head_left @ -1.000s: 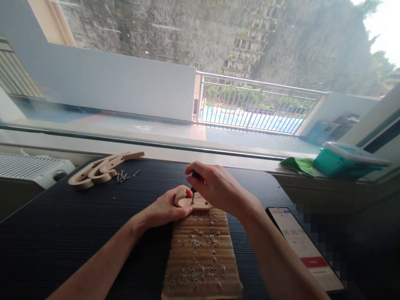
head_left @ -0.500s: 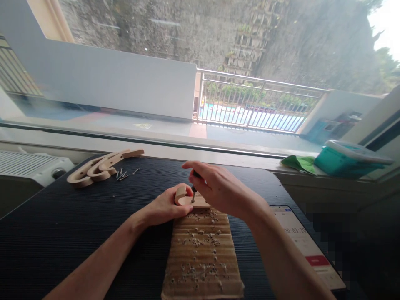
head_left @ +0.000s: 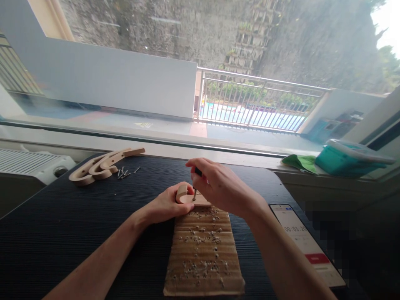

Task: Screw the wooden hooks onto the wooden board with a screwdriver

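Observation:
My left hand (head_left: pixel 171 202) is closed around the curled end of a pale wooden hook (head_left: pixel 200 201), which lies across the far end of a cardboard slab (head_left: pixel 203 246) full of small holes. A screwdriver (head_left: pixel 195 193) with a dark handle is gripped in my right hand (head_left: pixel 215 181). Its shaft points down at a hole in the hook, near my left thumb; the screw head itself is too small to make out. My right hand and wrist hide the hook's other end.
More wooden hooks (head_left: pixel 103 164) lie at the table's far left, with several loose screws (head_left: pixel 123 173) beside them. A phone (head_left: pixel 308 246) showing a timer rests to the right. On the windowsill are a green cloth (head_left: pixel 299 163) and a teal box (head_left: pixel 343 160); a radiator (head_left: pixel 34 164) stands left.
Both hands keep their hold on the hook and the screwdriver. The right hand has turned slightly with the screwdriver, and the whole view has shifted a little.

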Tool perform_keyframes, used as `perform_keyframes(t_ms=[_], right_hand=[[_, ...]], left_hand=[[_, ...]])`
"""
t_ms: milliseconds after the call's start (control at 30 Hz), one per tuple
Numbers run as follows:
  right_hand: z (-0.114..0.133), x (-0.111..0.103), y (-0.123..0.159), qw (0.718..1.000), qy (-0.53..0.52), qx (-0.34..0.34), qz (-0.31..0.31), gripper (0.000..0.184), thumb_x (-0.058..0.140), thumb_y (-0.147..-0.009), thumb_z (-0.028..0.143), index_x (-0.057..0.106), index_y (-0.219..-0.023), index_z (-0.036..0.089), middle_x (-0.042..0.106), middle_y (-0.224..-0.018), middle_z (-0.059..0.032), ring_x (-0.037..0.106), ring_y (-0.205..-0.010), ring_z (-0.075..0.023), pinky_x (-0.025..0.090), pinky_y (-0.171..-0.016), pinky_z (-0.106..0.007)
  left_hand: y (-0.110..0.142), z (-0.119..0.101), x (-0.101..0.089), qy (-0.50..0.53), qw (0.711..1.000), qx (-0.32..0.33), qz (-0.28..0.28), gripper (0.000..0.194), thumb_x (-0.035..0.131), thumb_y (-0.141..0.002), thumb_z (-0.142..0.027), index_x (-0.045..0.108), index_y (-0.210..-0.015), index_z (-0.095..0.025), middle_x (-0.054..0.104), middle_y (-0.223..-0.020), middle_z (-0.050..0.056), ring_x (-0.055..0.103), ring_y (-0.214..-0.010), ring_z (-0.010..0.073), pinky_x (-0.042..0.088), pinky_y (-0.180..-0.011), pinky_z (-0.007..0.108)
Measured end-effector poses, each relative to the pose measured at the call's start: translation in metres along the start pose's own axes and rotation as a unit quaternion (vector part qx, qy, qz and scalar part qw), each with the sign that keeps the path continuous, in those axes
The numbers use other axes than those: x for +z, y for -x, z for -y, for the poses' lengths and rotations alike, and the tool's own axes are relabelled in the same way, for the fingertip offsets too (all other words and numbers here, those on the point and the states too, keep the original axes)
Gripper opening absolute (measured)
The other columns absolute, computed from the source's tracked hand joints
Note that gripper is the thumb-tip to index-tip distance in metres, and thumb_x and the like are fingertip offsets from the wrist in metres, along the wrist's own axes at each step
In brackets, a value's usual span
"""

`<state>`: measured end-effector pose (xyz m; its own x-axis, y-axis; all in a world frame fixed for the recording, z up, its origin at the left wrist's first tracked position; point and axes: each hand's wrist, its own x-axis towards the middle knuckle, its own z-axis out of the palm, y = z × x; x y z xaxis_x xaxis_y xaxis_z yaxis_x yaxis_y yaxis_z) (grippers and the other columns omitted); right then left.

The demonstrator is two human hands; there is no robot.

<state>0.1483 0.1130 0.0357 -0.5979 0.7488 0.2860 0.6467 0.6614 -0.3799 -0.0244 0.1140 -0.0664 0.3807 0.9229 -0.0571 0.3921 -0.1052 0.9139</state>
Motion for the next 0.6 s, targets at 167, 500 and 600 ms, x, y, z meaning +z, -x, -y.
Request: perform_keyframes(t_ms=[167,500,600], right_hand=[[0.0,-0.003,0.0,1.0,-0.014,0.014,0.018,0.023,0.043,-0.091,0.024,0.059,-0.107,0.019,0.067,-0.085,-0.0028,0.054,-0.067,-0.0109,0.033,-0.061,-0.023],[-0.002,0.005,-0.004,0.99,0.112,0.087,-0.023,0.029,0.036,-0.094,0.036,0.057,-0.097,0.016,0.067,-0.076,-0.0059,0.055,-0.062,-0.0149,0.028,-0.056,-0.027],[0.0,0.001,0.0,1.0,0.019,0.015,0.004,0.031,0.034,-0.094,0.027,0.055,-0.116,0.017,0.068,-0.1,-0.0072,0.058,-0.078,-0.0139,0.035,-0.066,-0.026]], left_hand=[[0.0,0.0,0.0,0.008,1.0,-0.004,0.009,0.026,0.059,-0.07,-0.032,0.051,-0.09,-0.019,0.052,-0.076,-0.004,0.047,-0.068,0.0118,0.04,-0.063,0.022],[0.001,-0.002,0.001,0.033,0.999,0.002,0.019,0.024,0.059,-0.071,-0.031,0.05,-0.091,-0.019,0.048,-0.075,-0.005,0.044,-0.065,0.0098,0.037,-0.061,0.021],[0.0,0.0,0.001,0.018,1.0,-0.014,0.006,0.024,0.06,-0.071,-0.032,0.051,-0.089,-0.019,0.05,-0.075,-0.004,0.045,-0.066,0.0106,0.039,-0.061,0.022]])
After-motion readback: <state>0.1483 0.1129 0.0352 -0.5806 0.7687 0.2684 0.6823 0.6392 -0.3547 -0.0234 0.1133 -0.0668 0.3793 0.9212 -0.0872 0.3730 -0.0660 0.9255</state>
